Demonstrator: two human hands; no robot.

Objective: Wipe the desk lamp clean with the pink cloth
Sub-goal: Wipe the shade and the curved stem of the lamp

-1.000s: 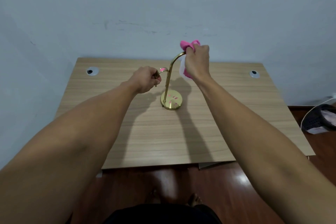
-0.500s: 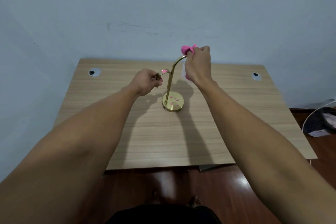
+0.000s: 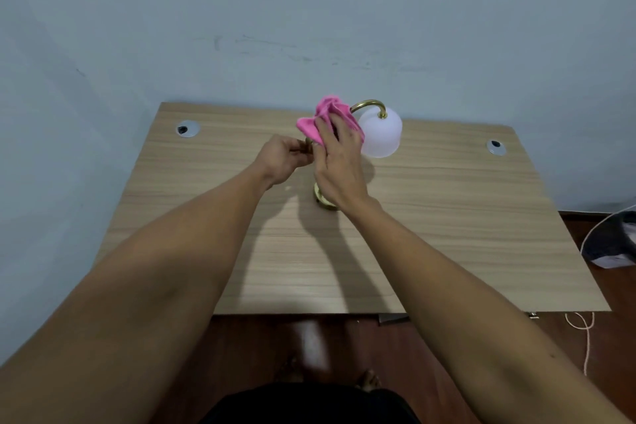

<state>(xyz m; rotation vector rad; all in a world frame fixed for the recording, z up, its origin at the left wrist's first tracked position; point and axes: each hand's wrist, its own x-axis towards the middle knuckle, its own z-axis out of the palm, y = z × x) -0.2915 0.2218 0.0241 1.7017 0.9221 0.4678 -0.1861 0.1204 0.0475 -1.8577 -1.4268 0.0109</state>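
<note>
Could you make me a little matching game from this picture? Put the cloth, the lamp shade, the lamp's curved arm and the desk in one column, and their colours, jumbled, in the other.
Things:
1. cloth, held by the right hand
2. lamp shade
3. curved arm of the lamp
4. desk

Colours:
A. light wood grain
B. shiny gold
C. pink
D. frosted white

Pairs: 1-C, 2-D, 3-B, 4-A

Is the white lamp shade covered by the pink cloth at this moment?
No, the white lamp shade is bare and fully visible, while the pink cloth sits to its left under the right hand.
</note>
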